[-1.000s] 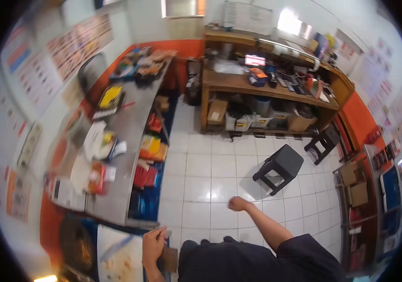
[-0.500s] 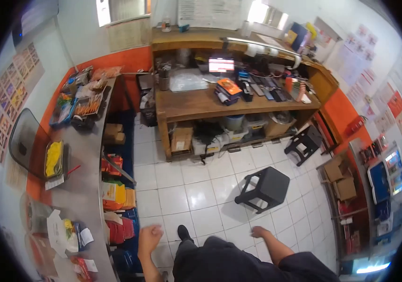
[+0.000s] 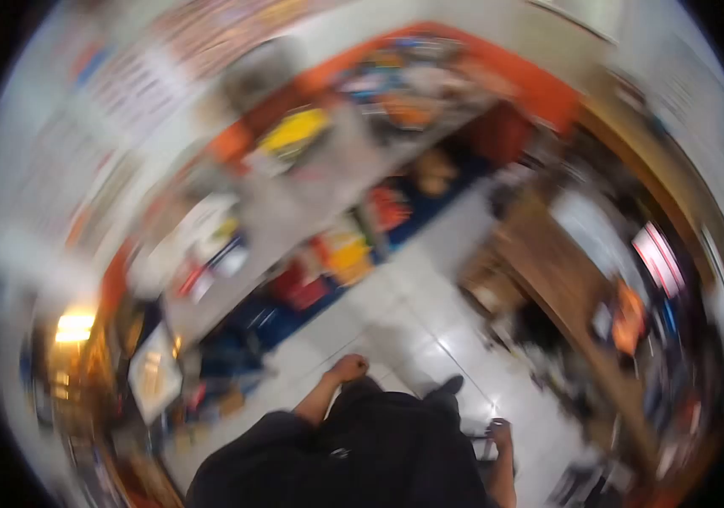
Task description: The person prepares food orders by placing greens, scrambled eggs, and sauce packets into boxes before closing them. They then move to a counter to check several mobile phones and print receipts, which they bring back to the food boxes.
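Note:
My left hand is in front of my body at the lower middle, its fingers curled in and nothing showing in them. My right hand hangs lower right beside my dark clothing, its fingers pointing up in this view and blurred. Close beside it is a dark piece with a leg-like bar, perhaps part of the black stool, partly hidden by my body. Nearest beyond my left hand is the white tiled floor. My dark shoe shows between the hands.
A long metal counter runs diagonally at left, bearing a yellow item and packages. Red and yellow packs sit beneath it. A wooden desk stands at right with a lit screen. The surroundings are motion-blurred.
My view has turned left, so the counter now fills the upper left and the desk has swung right. Both hands appear further right than before.

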A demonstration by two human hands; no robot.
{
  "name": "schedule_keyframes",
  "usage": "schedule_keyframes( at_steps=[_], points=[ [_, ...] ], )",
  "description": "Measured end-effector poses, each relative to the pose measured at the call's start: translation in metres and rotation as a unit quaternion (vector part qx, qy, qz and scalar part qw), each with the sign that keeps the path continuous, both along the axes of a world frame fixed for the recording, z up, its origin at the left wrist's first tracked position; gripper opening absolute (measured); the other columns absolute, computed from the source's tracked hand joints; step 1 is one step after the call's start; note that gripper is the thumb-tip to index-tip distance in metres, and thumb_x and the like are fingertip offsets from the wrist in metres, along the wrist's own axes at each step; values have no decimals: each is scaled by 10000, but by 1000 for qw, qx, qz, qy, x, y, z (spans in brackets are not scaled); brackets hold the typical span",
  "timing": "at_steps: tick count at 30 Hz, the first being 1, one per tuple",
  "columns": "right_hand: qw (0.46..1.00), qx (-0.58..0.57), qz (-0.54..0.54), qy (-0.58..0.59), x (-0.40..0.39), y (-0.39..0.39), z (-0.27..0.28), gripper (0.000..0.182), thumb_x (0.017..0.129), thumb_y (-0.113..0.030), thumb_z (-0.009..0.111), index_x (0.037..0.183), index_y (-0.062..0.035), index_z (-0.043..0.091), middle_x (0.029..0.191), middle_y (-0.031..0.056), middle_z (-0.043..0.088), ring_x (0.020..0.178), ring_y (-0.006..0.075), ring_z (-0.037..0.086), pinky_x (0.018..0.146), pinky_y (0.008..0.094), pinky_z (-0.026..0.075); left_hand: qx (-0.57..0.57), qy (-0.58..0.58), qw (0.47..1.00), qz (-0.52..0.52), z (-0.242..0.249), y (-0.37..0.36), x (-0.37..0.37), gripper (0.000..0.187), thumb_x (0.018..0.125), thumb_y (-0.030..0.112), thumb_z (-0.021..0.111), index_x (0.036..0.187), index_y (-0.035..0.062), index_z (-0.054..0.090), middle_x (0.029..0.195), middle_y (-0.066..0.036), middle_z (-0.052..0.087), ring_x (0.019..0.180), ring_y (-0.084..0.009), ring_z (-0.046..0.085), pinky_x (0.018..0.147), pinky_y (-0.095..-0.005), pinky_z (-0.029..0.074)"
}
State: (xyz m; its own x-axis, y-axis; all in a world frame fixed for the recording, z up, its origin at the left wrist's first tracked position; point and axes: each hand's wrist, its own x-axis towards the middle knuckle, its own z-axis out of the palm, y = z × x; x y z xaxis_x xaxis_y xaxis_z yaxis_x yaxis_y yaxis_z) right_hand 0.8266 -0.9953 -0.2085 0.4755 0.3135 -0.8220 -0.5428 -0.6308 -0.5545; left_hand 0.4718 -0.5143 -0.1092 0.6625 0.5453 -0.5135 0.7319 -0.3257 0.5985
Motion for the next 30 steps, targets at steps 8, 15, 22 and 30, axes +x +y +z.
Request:
schedule_keyframes(
  at_steps=[8, 15, 22, 30],
  points=[
    [892, 151, 340, -256, 234, 280, 51, 233, 936, -87, 613, 1145, 10, 650, 883, 99, 701, 698, 164, 680, 616, 322, 549, -98, 211, 945, 230, -37, -170, -201, 258, 931, 245, 557, 980, 99, 765, 950, -145, 750, 905, -319, 731, 788, -426, 600],
    [751, 281, 513, -306, 55, 575, 130, 254, 942, -51, 636, 1186, 8, 670, 918, 114, 716, 825, 175, 682, 735, 336, 571, 164, -58, 785, 595, -97, -55, -229, 300, 955, 289, 684, 980, 8, 784, 897, -159, 775, 810, -249, 758, 746, -364, 587],
    [507, 400, 706, -291, -304, 811, 218, 314, 930, -96, 665, 1236, -27, 659, 1173, 216, 665, 1105, 371, 635, 960, 432, 522, 413, -113, 755, 497, 51, 331, -290, 626, 880, 115, 713, 1443, 5, 463, 1356, -242, 536, 1276, -446, 487, 1067, -491, 439],
    [344, 385, 759, -397, -461, 920, 164, 518, 900, -141, 629, 1396, -12, 552, 1483, 173, 504, 1412, 327, 451, 1163, 488, 375, 339, -109, 798, 486, 94, 454, -327, 735, 790, 171, 825, 1424, 93, 462, 1337, -215, 487, 1265, -432, 498, 1079, -499, 425]
  ],
)
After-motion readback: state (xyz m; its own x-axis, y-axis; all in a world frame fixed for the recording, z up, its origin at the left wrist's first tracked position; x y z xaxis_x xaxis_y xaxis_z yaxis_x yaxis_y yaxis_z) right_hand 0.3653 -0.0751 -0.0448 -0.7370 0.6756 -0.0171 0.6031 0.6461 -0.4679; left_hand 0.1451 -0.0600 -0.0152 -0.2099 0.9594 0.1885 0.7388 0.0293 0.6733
